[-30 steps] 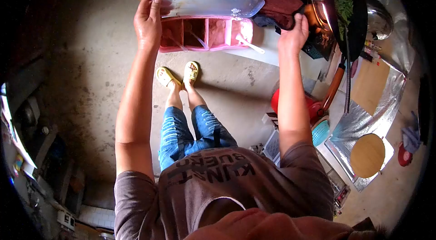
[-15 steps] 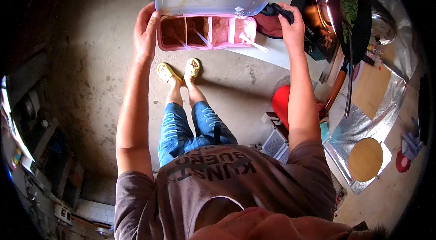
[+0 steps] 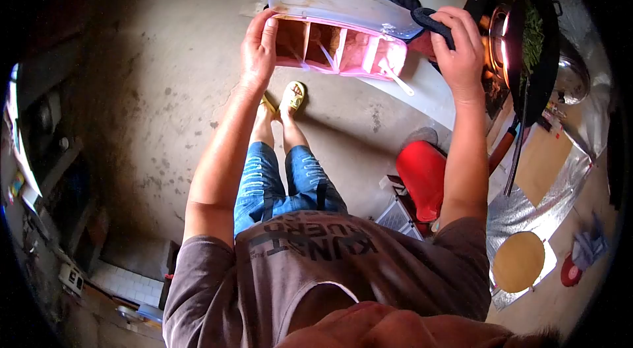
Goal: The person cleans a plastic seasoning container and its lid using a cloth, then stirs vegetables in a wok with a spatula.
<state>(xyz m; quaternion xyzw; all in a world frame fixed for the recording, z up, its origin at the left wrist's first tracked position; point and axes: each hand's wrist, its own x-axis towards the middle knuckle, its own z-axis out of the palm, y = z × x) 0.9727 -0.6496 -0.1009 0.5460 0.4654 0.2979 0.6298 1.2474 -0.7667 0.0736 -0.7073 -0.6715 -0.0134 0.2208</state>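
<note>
A pink box (image 3: 356, 51) with several compartments stands with its clear lid (image 3: 343, 5) raised behind it. Brown contents show in its left compartments, pale contents in the right ones, and a white spoon (image 3: 397, 79) sticks out over the front. My left hand (image 3: 259, 45) grips the box's left end, thumb near the lid's lower edge. Past the right end, my right hand (image 3: 458, 48) pinches a dark cloth (image 3: 432, 24). A dark red part of the cloth lies beneath that hand.
At the right, a black wok (image 3: 537, 51) with green leaves sits by a glowing stove (image 3: 496, 38). A red object (image 3: 421, 176) stands below my right forearm. Farther right are foil (image 3: 554, 209) and a round board (image 3: 519, 261).
The box, lid and both hands have shifted right in the view. My right hand has moved from the cloth's red part to its dark part, which is now lifted.
</note>
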